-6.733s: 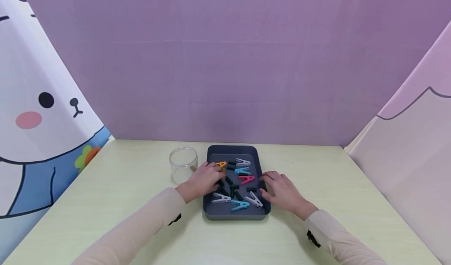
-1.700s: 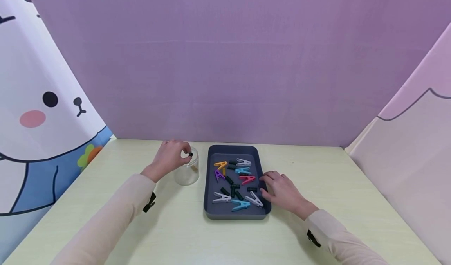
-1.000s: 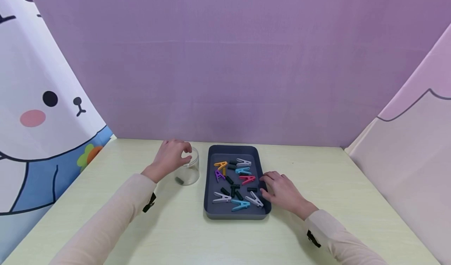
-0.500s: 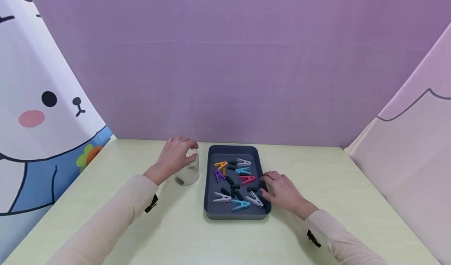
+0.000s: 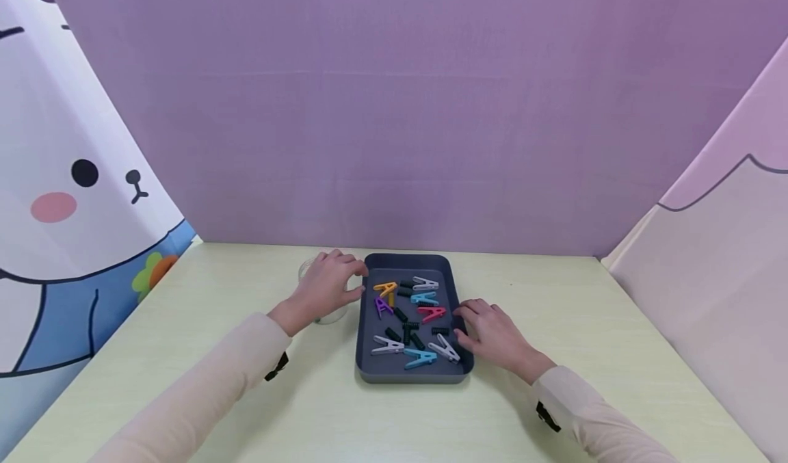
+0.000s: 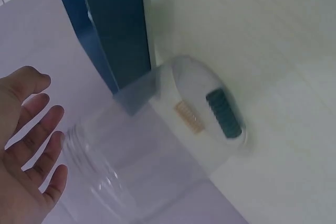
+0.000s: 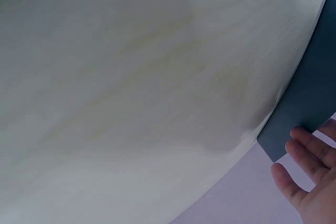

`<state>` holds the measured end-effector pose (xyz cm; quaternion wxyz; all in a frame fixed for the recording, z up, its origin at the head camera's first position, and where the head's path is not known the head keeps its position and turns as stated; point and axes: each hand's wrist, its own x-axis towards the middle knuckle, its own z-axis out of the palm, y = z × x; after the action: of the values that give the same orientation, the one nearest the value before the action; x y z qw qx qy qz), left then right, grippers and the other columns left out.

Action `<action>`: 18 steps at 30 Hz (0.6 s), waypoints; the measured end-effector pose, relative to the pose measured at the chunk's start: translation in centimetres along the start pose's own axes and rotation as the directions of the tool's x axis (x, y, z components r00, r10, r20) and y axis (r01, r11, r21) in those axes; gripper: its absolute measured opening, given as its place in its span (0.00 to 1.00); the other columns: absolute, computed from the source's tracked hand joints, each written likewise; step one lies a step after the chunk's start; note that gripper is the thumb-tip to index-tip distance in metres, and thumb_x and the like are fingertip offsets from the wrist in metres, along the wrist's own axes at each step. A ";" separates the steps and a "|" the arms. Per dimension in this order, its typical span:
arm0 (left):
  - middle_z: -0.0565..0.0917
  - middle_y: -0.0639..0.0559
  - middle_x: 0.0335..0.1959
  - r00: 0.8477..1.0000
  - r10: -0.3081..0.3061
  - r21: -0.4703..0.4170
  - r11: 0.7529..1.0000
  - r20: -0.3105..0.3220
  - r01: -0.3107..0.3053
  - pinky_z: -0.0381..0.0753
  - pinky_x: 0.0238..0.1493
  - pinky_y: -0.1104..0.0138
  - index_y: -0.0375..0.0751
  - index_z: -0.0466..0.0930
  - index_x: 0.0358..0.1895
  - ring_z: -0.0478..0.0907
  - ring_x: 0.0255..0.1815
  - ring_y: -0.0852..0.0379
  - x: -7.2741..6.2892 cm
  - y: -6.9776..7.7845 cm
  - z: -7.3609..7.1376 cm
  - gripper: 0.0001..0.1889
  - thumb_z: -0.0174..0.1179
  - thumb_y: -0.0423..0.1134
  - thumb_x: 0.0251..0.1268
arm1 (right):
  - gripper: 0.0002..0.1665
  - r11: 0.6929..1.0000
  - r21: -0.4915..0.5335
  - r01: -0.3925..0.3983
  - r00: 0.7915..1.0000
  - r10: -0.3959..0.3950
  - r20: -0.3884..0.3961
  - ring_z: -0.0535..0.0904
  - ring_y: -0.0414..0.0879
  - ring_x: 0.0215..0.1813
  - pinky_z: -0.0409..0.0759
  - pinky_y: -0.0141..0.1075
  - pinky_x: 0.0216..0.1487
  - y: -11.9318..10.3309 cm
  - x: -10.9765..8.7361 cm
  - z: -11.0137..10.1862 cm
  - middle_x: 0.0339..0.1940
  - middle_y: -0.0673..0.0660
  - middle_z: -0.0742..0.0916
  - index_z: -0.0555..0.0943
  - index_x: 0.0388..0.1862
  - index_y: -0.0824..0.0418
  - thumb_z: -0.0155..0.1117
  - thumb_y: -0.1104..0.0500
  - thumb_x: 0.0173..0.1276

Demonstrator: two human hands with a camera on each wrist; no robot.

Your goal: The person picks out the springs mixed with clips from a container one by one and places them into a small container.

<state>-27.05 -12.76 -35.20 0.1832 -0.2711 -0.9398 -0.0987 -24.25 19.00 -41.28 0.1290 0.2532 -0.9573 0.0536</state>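
Observation:
My left hand [image 5: 327,285] hovers between the clear jar [image 6: 152,156] and the left edge of the dark grey tray [image 5: 406,379], fingers parted and holding nothing. In the left wrist view, a dark green ribbed cylinder [image 6: 224,114] and a smaller tan ribbed piece [image 6: 189,118] lie at the jar's bottom. The hand hides most of the jar in the head view. My right hand [image 5: 495,336] touches the tray's right side with loosely bent fingers. Inside the tray lie several dark ribbed cylinders [image 5: 400,314] and small clips, among them a red clip [image 5: 433,312] and a purple clip [image 5: 382,306].
Also in the tray are orange [image 5: 386,288], blue [image 5: 421,358] and white clips [image 5: 388,345]. The pale tabletop [image 5: 394,422] surrounds tray and jar, with a purple backdrop [image 5: 394,141] along its far edge.
My left hand carried a dark ribbed cylinder from the tray to the jar and let it drop inside. It has since moved right, off the jar toward the tray. My right hand stays put.

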 end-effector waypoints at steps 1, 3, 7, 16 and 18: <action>0.83 0.57 0.38 1.000 0.003 0.000 1.000 0.015 -0.003 0.71 0.46 0.57 0.50 0.81 0.39 0.74 0.41 0.54 0.0 0.2 0.2 0.11 0.63 0.46 0.53 | 0.21 1.000 0.000 0.001 1.000 -0.001 -0.001 0.74 0.49 0.55 0.73 0.52 0.54 0.0 0.0 0.0 0.51 0.56 0.81 0.79 0.47 0.58 0.60 0.47 0.59; 0.83 0.57 0.38 0.999 0.014 0.002 1.000 0.040 -0.014 0.70 0.46 0.57 0.52 0.81 0.39 0.73 0.40 0.55 0.0 0.6 0.6 0.11 0.63 0.47 0.53 | 0.21 1.000 0.000 0.002 1.000 -0.002 -0.003 0.74 0.49 0.55 0.73 0.51 0.53 0.0 0.0 0.0 0.51 0.56 0.81 0.79 0.47 0.58 0.60 0.47 0.59; 0.82 0.56 0.39 0.996 0.035 0.005 0.999 0.086 -0.036 0.70 0.47 0.57 0.52 0.81 0.40 0.73 0.40 0.55 0.0 1.2 1.2 0.12 0.65 0.47 0.51 | 0.21 1.000 0.004 0.001 1.000 -0.001 -0.001 0.74 0.49 0.55 0.73 0.51 0.53 0.0 0.0 -0.1 0.51 0.56 0.81 0.79 0.47 0.58 0.60 0.48 0.59; 0.82 0.55 0.40 0.980 0.101 -0.002 0.995 0.172 -0.102 0.69 0.43 0.61 0.48 0.82 0.42 0.71 0.40 0.55 -0.2 2.3 2.5 0.14 0.64 0.46 0.52 | 0.21 1.000 0.004 -0.006 1.000 0.006 0.004 0.74 0.49 0.55 0.73 0.51 0.53 -0.1 0.0 -0.1 0.51 0.56 0.81 0.79 0.47 0.58 0.60 0.48 0.59; 0.83 0.55 0.41 0.976 0.117 -0.006 0.993 0.185 -0.118 0.68 0.42 0.61 0.49 0.81 0.42 0.71 0.40 0.56 -0.3 2.5 2.8 0.14 0.64 0.46 0.52 | 0.21 1.000 0.004 -0.005 1.000 0.005 0.003 0.74 0.49 0.54 0.73 0.51 0.53 0.0 0.0 -0.1 0.51 0.56 0.81 0.79 0.47 0.58 0.60 0.48 0.59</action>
<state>-26.30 -10.01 -37.65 0.1010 -0.3336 -0.9354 -0.0598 -24.21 18.97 -41.19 0.1269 0.2512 -0.9580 0.0556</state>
